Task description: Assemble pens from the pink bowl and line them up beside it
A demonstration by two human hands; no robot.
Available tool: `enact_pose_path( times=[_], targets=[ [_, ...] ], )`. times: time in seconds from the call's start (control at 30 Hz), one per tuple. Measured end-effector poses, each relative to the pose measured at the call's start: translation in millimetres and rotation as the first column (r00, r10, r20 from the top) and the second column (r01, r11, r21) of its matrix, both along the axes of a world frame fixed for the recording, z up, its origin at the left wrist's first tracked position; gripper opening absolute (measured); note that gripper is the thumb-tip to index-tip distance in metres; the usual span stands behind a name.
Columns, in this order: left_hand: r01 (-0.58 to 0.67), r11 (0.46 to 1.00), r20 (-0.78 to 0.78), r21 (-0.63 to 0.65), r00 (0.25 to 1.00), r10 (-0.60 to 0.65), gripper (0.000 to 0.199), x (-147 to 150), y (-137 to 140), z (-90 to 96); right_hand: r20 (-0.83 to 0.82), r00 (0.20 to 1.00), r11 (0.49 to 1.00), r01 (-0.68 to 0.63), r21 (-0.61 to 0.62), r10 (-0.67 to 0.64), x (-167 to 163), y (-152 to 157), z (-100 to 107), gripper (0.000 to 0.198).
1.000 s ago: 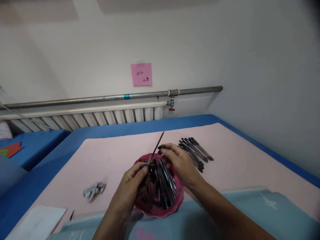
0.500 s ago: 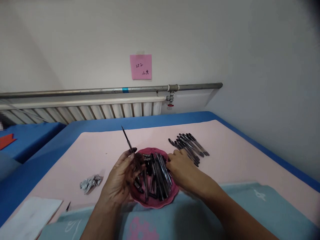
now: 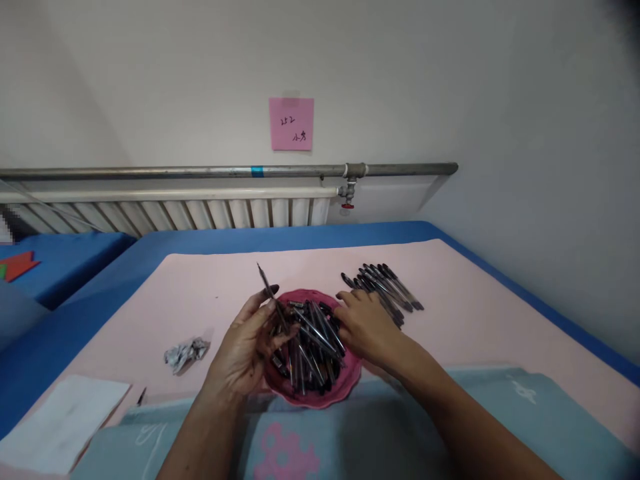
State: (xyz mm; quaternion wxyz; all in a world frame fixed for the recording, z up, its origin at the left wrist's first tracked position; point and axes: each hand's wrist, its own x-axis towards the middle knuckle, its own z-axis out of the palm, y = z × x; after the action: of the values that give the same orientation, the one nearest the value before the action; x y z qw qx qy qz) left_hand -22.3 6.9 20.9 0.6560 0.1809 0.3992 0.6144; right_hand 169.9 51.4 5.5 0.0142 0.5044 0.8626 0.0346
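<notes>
Between my hands sits a pink scalloped basket [image 3: 320, 401] heaped with clear pen barrels [image 3: 317, 337] and dark pen parts. My left hand [image 3: 245, 343], at the basket's left side, is closed on a thin pen refill [image 3: 271, 291], its tip pointing up and to the left. Dark smudges mark the fingers of this hand. My right hand [image 3: 371, 325] reaches over the basket's right rim with curled fingers. Its fingertips are among the parts, and what they hold, if anything, is hidden. Just behind it lies a row of capped pens [image 3: 385, 287].
A crumpled wad of paper [image 3: 186, 353] lies to the left, with a white sheet [image 3: 63, 420] and a small dark piece [image 3: 142, 396] nearer me. A teal cloth [image 3: 480, 400] covers the front edge. Pipes [image 3: 210, 172] and a radiator run along the wall behind.
The refill in my left hand has dropped lower and tilted more. Pen barrels in the basket have shifted and now lie crosswise. My right hand remains at the right rim.
</notes>
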Motion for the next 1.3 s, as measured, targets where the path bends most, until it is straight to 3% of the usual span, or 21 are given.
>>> enact_pose_path(
  times=[0.3,0.5,0.6,0.8,0.97,1.3],
  targets=[
    [0.021,1.000,-0.003,-0.015,1.000,-0.021,0.023,0.2,0.3,-1.6,-0.025,1.000,1.000,-0.004,-0.014,0.003,-7.1,-0.4,-2.4,0.017],
    [0.016,1.000,-0.006,0.006,1.000,-0.016,0.021,1.3,-0.5,1.9,-0.200,0.980,0.991,0.029,0.131,-0.002,-7.2,1.0,5.3,0.017],
    [0.012,1.000,-0.007,0.007,1.000,-0.012,0.022,0.3,0.4,1.1,-0.245,0.969,0.992,0.012,0.128,0.020,-6.1,1.7,9.0,0.018],
    [-0.022,1.000,-0.022,0.008,1.000,0.022,0.022,-3.8,1.9,-1.1,-0.130,0.991,0.995,-0.010,0.099,0.023,2.9,4.2,4.4,0.017],
    [-0.020,1.000,-0.002,0.000,1.000,0.020,0.020,-1.0,0.8,3.1,-0.038,0.999,1.000,-0.026,-0.009,0.025,0.6,1.3,0.3,0.015],
    [-0.003,1.000,-0.010,-0.006,1.000,0.003,0.023,-0.4,-1.1,3.3,-0.017,0.999,0.998,-0.040,-0.055,0.039,-3.2,-0.4,-3.1,0.014]
  ],
)
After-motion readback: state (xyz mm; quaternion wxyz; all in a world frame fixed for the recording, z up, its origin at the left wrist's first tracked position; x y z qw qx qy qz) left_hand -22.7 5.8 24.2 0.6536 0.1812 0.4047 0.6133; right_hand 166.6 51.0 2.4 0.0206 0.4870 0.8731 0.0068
